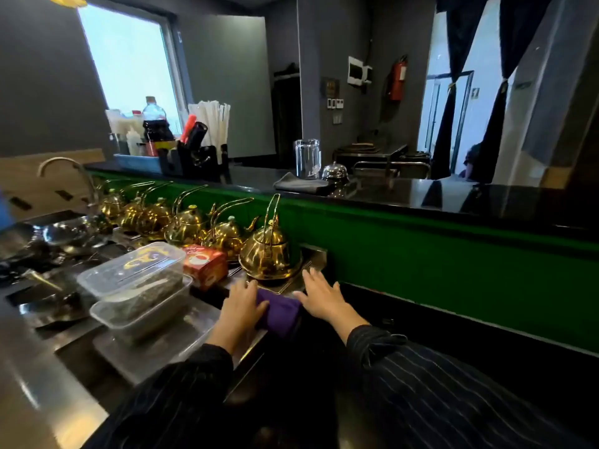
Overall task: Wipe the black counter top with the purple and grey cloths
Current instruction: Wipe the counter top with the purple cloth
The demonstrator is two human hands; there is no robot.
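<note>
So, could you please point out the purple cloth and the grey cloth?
purple cloth (279, 310), head view, middle of its upper face
grey cloth (299, 186), head view, middle of its folded top

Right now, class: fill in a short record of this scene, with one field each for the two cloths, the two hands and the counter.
purple cloth: bunched, in front of the nearest gold kettle
grey cloth: folded on the black counter top, beside a silver bell
left hand: on the purple cloth's left end; grip unclear
right hand: flat, fingers spread, at the cloth's right end
black counter top: no hand on it
</note>
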